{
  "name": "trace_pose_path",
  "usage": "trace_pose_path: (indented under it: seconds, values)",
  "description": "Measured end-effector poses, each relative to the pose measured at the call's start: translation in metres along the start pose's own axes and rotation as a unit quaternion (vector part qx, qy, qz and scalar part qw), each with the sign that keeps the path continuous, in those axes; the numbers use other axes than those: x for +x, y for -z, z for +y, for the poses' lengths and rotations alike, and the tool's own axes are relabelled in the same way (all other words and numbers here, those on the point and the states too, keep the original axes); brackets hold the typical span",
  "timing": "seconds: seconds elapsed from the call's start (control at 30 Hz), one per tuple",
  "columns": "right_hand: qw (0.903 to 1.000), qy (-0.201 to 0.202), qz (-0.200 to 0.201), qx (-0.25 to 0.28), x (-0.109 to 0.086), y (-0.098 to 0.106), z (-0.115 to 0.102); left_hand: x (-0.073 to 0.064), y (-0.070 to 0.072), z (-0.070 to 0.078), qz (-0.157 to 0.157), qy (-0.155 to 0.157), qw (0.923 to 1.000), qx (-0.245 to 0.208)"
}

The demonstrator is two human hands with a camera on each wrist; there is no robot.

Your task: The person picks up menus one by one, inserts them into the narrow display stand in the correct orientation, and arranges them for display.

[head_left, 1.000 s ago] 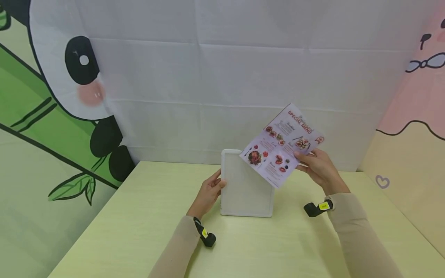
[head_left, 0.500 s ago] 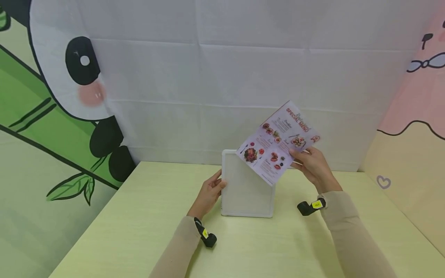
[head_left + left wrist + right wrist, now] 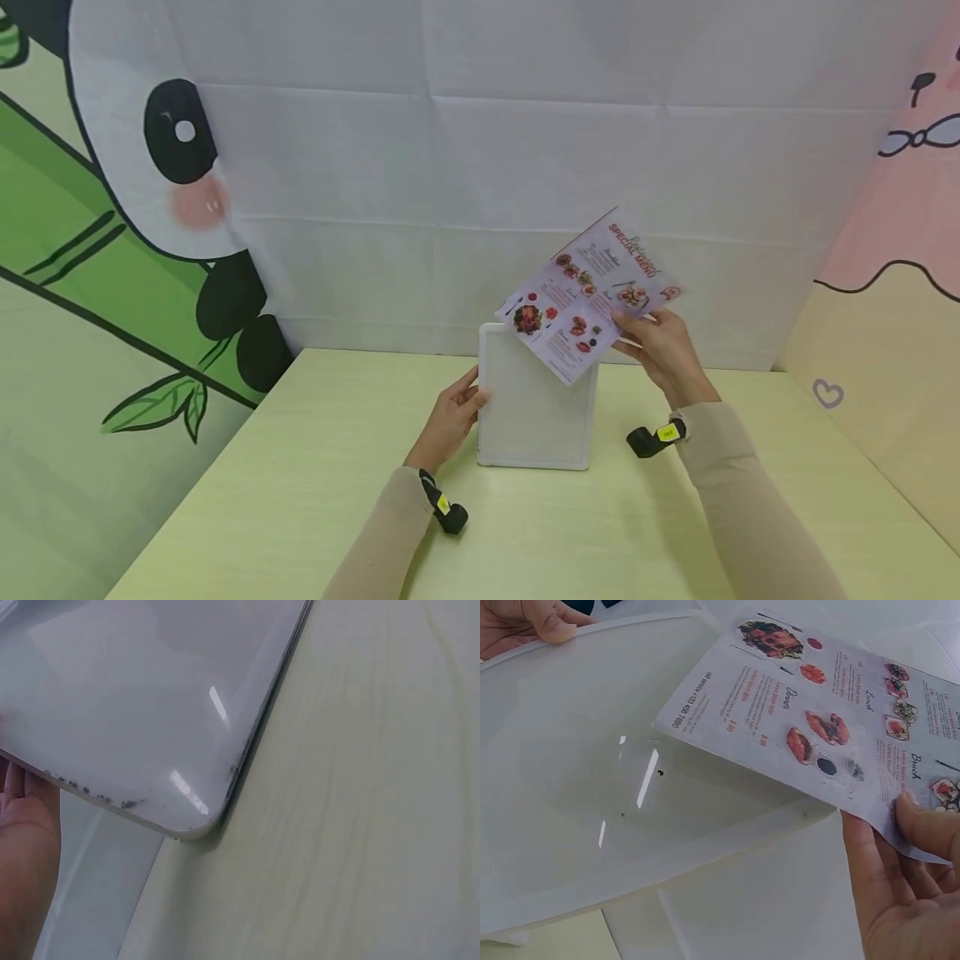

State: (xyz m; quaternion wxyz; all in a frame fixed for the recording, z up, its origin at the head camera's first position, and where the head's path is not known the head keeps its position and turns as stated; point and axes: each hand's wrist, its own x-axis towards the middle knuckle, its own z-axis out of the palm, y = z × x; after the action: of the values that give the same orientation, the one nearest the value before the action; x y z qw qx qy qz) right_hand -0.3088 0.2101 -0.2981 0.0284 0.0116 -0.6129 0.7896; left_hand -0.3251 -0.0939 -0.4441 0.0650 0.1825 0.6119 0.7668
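A white rectangular framed board (image 3: 534, 425) with rounded corners stands upright on the table, its lower edge down. My left hand (image 3: 450, 417) grips its left side, thumb on the front and fingers behind. In the left wrist view, small dark marks run along the edge of its glossy face (image 3: 112, 727). My right hand (image 3: 660, 350) pinches the right edge of a printed paper menu (image 3: 562, 321), thumb in front. The sheet is tilted and overlaps the board's top right part. Seen from the right wrist, one corner of the menu (image 3: 727, 712) lies over the board's glossy face (image 3: 577, 787).
A pale yellow table (image 3: 315, 483) spreads around the board. Behind it hangs a creased white sheet (image 3: 375, 167). Painted side panels stand at the left (image 3: 60, 350) and right (image 3: 885, 367). A black wrist camera (image 3: 652, 437) sits on the right cuff, another (image 3: 450, 517) on the left.
My right hand has moved left and slightly up with the menu, bringing it further across the board's top. My left hand and the board have hardly moved.
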Motion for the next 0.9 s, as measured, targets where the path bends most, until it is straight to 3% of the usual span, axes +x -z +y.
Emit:
trace_pose_path:
  seconds: [0.27, 0.57, 0.9]
  values:
    - [0.9983, 0.042, -0.009, 0.040, 0.003, -0.007, 0.004, 0.000, 0.000, 0.001, 0.002, 0.002, 1.0000, 0.003]
    - [0.9901, 0.112, -0.008, 0.083, 0.012, -0.015, 0.004, -0.002, 0.001, 0.002, -0.002, -0.002, 1.0000, 0.000]
    - [0.9837, 0.136, 0.016, 0.117, 0.020, -0.024, 0.000, 0.000, 0.001, -0.002, 0.001, -0.011, 0.9999, -0.009]
